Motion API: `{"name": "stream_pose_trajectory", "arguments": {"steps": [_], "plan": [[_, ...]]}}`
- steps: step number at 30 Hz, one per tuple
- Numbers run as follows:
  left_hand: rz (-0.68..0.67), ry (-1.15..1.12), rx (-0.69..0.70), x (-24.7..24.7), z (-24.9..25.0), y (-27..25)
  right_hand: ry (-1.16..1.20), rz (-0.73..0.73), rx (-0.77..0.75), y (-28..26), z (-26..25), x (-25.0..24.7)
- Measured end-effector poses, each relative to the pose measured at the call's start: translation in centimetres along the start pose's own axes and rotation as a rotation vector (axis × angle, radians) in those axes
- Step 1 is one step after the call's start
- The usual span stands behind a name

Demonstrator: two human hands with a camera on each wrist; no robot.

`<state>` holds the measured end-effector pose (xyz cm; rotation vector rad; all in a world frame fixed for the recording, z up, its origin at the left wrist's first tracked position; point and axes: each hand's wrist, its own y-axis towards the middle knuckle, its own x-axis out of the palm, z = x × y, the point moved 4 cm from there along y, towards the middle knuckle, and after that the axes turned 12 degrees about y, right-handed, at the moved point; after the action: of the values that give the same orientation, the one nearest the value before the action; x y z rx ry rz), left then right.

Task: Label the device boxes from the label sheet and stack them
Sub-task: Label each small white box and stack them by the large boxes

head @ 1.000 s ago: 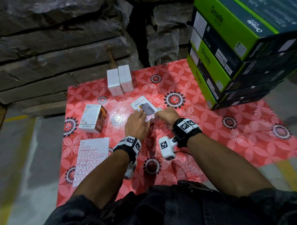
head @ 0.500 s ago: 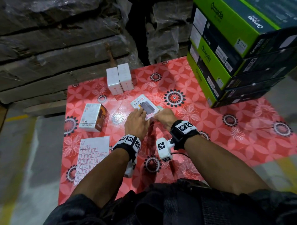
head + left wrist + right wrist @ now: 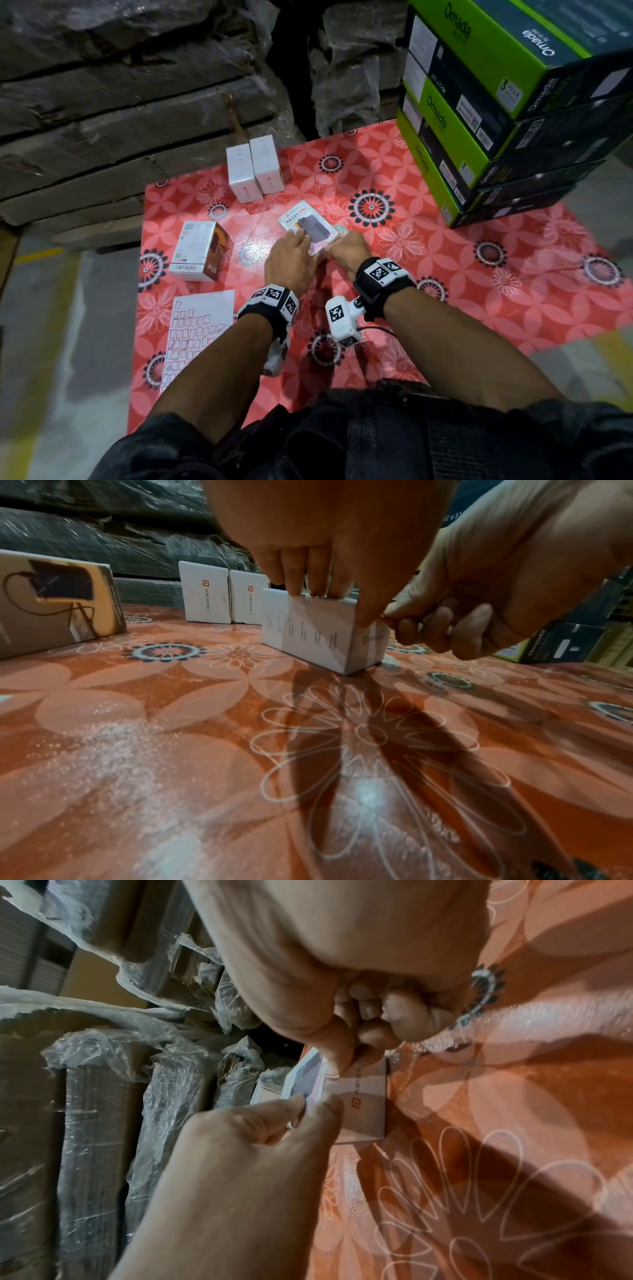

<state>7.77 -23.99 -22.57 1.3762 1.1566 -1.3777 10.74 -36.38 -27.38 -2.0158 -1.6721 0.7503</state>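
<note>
A white "HALLEY 20K" device box (image 3: pixel 301 222) (image 3: pixel 318 637) (image 3: pixel 363 1107) lies flat on the red floral table (image 3: pixel 445 274). My left hand (image 3: pixel 291 257) (image 3: pixel 308 547) (image 3: pixel 246 1150) holds its near end, fingers on the top face and thumb down the corner. My right hand (image 3: pixel 346 248) (image 3: pixel 479 596) (image 3: pixel 359 993) is curled, its thumb pressing the box's near top edge where a small red-outlined label (image 3: pixel 322 245) shows. The label sheet (image 3: pixel 198 332) lies at the near left.
Two upright white boxes (image 3: pixel 255 171) (image 3: pixel 226 596) stand at the back. A brown and white 65W box (image 3: pixel 198 251) (image 3: pixel 58 599) lies at the left. A tall stack of green Omada cartons (image 3: pixel 479 113) fills the back right. Wrapped pallets (image 3: pixel 120 85) line the far edge.
Both hands stay at the box's near end; the left fingers have slid slightly further onto its top. The box itself has not moved.
</note>
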Motion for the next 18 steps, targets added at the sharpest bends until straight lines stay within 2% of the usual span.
{"name": "stream_pose_trajectory", "arguments": {"steps": [7, 12, 18], "plan": [[0.019, -0.024, 0.022, -0.9, 0.1, -0.3, -0.003, 0.006, 0.0, 0.7, 0.4, 0.4], [-0.024, -0.015, 0.031, -0.8, -0.1, -0.2, -0.111, 0.009, -0.075, -0.1, -0.6, -0.7], [-0.009, -0.006, 0.034, -0.7, -0.3, -0.1, -0.621, 0.051, -0.275, -1.2, -2.9, -2.5]]}}
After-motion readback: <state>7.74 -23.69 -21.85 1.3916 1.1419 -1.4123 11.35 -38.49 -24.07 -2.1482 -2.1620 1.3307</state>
